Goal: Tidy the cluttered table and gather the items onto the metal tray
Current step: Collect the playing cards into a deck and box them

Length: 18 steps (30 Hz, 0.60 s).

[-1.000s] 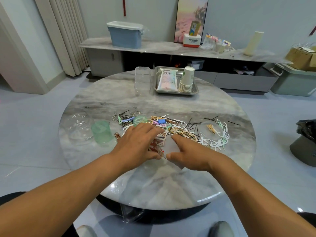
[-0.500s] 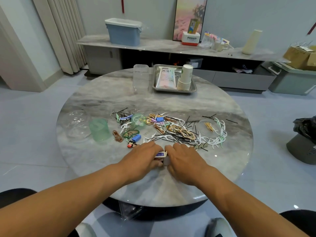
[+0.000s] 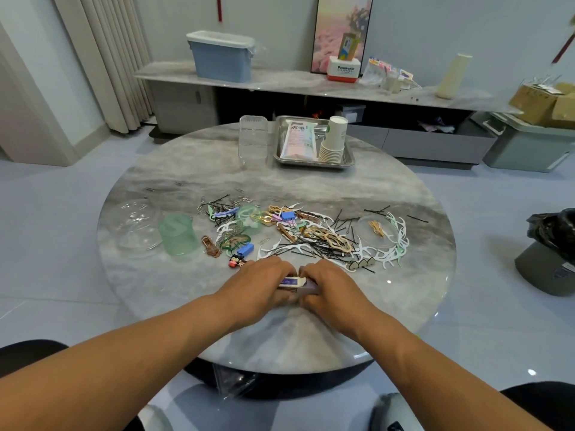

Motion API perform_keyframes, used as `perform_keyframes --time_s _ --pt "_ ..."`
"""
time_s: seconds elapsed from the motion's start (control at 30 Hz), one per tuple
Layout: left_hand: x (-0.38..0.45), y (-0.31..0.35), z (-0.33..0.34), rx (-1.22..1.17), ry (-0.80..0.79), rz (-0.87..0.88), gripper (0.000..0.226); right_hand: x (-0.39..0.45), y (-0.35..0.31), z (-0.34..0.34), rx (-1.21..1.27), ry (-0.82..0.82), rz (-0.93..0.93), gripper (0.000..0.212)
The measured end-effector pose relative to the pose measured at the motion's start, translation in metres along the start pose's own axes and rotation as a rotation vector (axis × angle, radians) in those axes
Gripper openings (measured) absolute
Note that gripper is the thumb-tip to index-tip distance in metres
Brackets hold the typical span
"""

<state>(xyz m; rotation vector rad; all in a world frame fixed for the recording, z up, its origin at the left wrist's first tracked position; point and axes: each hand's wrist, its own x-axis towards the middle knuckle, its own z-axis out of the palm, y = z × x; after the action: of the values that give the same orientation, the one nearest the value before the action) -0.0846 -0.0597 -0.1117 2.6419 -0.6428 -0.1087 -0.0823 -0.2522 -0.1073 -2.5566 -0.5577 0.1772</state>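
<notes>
Both hands meet at the centre of the frame, just below the clutter. The left hand (image 3: 261,283) curls its fingers (image 3: 284,269) over a small white-and-purple rectangular packet (image 3: 291,280), and the right hand (image 3: 329,283) curls round a dull purple-grey piece (image 3: 308,287) touching the packet's right end; whether these are two parts of one thing is hard to tell. The packet pokes out between the two sets of knuckles, its underside hidden.

It looks light, stiff and small, probably card or plastic, so a pinch across its short sides should carry it without strain; it seems neither fragile nor slippery.

Just above the hands lies the scatter of small clips, black hairpins and white floss picks (image 3: 298,234), loose and fiddly, likely better swept together than picked singly. To the left of it stand a translucent green plastic cup (image 3: 177,233) and a clear domed lid (image 3: 137,223). The rectangular metal tray (image 3: 312,162) sits at upper centre, on the far side of the round grey marble table (image 3: 193,169), well apart from the hands, already holding a flat white pouch (image 3: 298,138) and a stack of paper cups (image 3: 334,140).
</notes>
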Motion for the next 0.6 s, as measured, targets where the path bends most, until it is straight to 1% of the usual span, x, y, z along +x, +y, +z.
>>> perform_keyframes --time_s 0.03,0.07,0.13,0.17,0.23,0.3,0.33,0.37,0.4,0.43,0.47,0.5,0.53,0.57,0.6 --pt "0.001 0.0 -0.001 0.004 -0.004 0.001 0.026 0.0 -0.001 0.0 0.076 0.017 0.024 0.022" --pt "0.001 0.0 -0.002 0.008 -0.01 0.005 0.024 -0.002 -0.004 0.0 0.21 0.035 0.059 0.029" --pt "0.002 0.001 -0.003 0.031 -0.017 0.021 0.017 -0.005 -0.012 0.001 0.56 0.067 0.103 0.046" --pt "0.002 0.001 -0.004 0.047 -0.024 0.022 0.017 -0.006 -0.017 0.002 0.709 0.103 0.131 0.051" --pt "0.002 0.004 -0.004 0.063 -0.024 0.019 0.021 -0.004 -0.022 0.007 0.954 0.234 0.229 0.051" --pt "0.002 0.005 -0.005 0.067 -0.026 0.002 0.024 -0.003 -0.026 0.011 1.108 0.392 0.365 0.047" --pt "0.002 0.006 -0.005 0.062 -0.026 -0.006 0.025 -0.005 -0.029 0.013 1.13 0.444 0.409 0.045" --pt "0.002 0.007 -0.005 0.058 -0.023 -0.014 0.025 -0.006 -0.031 0.016 1.13 0.459 0.431 0.046" --pt "0.002 0.008 -0.006 0.058 -0.018 -0.019 0.025 -0.008 -0.034 0.02 1.118 0.434 0.429 0.054" --pt "0.003 0.008 -0.007 0.07 -0.017 -0.018 0.025 -0.01 -0.037 0.025 1.105 0.372 0.402 0.065" --pt "0.003 0.009 -0.007 0.066 -0.019 -0.011 0.026 -0.011 -0.042 0.03 1.096 0.289 0.367 0.077" --pt "0.002 0.009 -0.007 0.045 -0.026 -0.009 0.029 -0.011 -0.047 0.032 1.093 0.208 0.335 0.084" --pt "0.001 0.009 -0.008 0.012 -0.029 -0.009 0.03 -0.011 -0.051 0.034 1.091 0.146 0.303 0.084" --pt "-0.001 0.01 -0.007 -0.024 -0.031 -0.016 0.028 -0.009 -0.053 0.034 1.091 0.116 0.277 0.079" --pt "-0.002 0.01 -0.007 -0.075 -0.004 -0.018 0.021 -0.007 -0.053 0.032 1.092 0.121 0.261 0.07"
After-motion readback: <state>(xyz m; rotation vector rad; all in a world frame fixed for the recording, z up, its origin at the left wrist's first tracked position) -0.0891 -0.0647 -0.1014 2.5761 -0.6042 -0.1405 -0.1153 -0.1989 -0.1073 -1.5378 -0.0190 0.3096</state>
